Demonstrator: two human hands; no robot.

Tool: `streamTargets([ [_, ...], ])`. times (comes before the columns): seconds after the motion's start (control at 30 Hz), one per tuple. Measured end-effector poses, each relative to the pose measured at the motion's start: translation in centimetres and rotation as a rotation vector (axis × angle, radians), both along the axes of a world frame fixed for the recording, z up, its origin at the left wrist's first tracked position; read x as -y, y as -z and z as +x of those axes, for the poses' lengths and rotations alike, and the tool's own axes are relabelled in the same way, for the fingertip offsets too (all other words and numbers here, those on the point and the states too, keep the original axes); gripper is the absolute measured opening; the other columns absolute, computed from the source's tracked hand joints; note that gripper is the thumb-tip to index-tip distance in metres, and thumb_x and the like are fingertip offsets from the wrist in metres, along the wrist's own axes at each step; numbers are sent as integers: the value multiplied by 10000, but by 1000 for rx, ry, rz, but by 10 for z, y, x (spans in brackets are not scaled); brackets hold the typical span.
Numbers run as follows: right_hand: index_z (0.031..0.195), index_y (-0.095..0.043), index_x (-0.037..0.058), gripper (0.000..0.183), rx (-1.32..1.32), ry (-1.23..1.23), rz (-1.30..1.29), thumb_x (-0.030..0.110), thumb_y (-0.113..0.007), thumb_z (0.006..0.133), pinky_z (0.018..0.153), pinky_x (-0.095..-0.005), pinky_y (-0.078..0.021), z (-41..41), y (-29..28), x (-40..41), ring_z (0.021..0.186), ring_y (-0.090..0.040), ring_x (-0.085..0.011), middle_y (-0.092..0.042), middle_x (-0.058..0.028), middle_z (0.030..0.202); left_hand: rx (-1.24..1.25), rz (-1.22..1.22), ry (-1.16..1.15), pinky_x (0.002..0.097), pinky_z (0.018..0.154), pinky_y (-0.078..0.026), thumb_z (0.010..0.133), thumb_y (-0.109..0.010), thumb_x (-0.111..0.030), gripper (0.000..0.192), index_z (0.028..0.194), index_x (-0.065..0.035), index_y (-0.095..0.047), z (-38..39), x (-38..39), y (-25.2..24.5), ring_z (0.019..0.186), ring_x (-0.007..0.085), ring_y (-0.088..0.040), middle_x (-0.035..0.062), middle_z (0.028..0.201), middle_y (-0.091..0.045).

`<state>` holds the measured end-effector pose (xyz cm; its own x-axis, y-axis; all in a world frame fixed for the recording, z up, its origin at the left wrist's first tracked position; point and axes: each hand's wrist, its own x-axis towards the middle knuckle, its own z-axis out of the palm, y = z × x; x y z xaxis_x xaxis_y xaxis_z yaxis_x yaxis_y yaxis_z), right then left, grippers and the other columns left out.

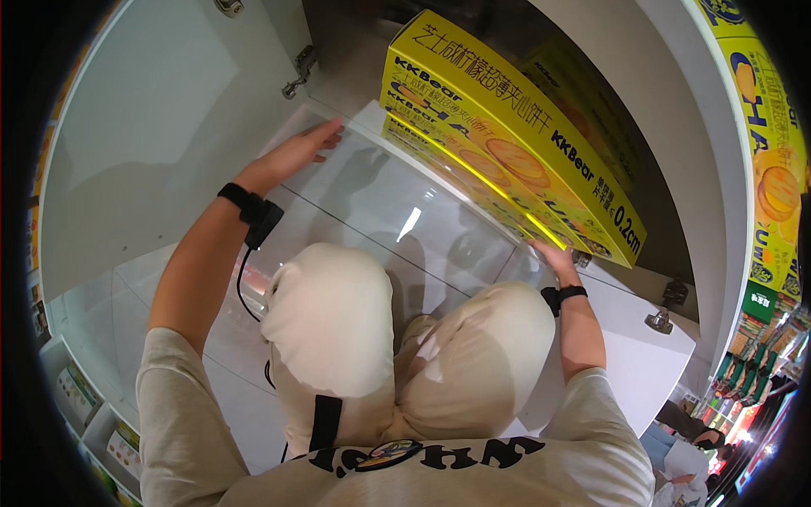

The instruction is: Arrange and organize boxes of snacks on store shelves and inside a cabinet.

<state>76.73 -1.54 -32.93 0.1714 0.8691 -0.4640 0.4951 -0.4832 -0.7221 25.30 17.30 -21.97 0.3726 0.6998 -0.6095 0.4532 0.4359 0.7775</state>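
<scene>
My left hand [320,141] is empty, its fingers loosely apart, beside the front edge of a low white cabinet [367,120] near the open left door. My right hand [552,255] is by the lower right corner of the stacked yellow biscuit cartons. Its fingers are partly hidden there, and whether they grip a carton cannot be made out. The top yellow carton [481,82] bears printed writing and biscuit pictures. It lies inside the cabinet, close to the dark back panel [355,38], with at least one similar carton [456,158] beneath it.
An open white door [146,127] with metal hinges [301,70] stands on the left. Another white door [633,361] opens low on the right. My bent knees [336,317] are over the tiled floor [355,203]. Yellow packages [779,184] line the right rim; a person [684,469] is lower right.
</scene>
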Motion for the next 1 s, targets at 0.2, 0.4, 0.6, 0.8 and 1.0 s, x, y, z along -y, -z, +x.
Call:
streamTargets([
  [0.2, 1075, -566, -4, 410, 115, -45, -146, 154, -713, 726, 865, -329, -423, -15, -20, -12, 968, -551, -228, -613, -113, 1043, 49, -59, -1, 387, 1064, -275, 891, -280, -624, 801, 1371, 18, -284, 25, -25, -1, 1315, 280, -297, 207, 1405, -308],
  [0.4, 1188, -495, 29, 373, -359, 380, -68, 235, -522, 880, 871, -345, -463, 17, -2, 2, 966, -584, -281, -576, -113, 1127, 238, -150, -33, 411, 1108, -166, 864, -181, -677, 900, 1407, 38, -117, 59, -43, 1, 1362, 307, -173, 230, 1458, -154],
  [0.6, 1334, -329, 72, 541, -966, 637, -60, 448, -289, 947, 985, -505, -371, -8, -59, -8, 1192, -444, -347, -411, -121, 1344, 295, -287, -22, 415, 1112, -106, 851, -122, -668, 885, 1423, 4, -68, 68, -47, -2, 1371, 337, -118, 238, 1471, -96],
  [0.8, 1344, -328, 75, 571, -905, 650, -106, 475, -315, 937, 1022, -490, -287, -13, -52, -15, 1242, -364, -300, -361, -121, 1377, 278, -259, -15, 417, 1112, -62, 852, -109, -655, 869, 1428, -8, -53, 77, -33, -20, 1381, 316, -76, 226, 1478, -74],
  [1.0, 1340, -338, 94, 568, -937, 658, -121, 488, -320, 931, 1011, -461, -302, -25, -62, -18, 1240, -363, -284, -355, -108, 1388, 350, -90, -42, 377, 1087, -141, 903, -146, -579, 724, 1425, -79, -196, 80, -31, -1, 1328, 274, -233, 138, 1466, -216],
])
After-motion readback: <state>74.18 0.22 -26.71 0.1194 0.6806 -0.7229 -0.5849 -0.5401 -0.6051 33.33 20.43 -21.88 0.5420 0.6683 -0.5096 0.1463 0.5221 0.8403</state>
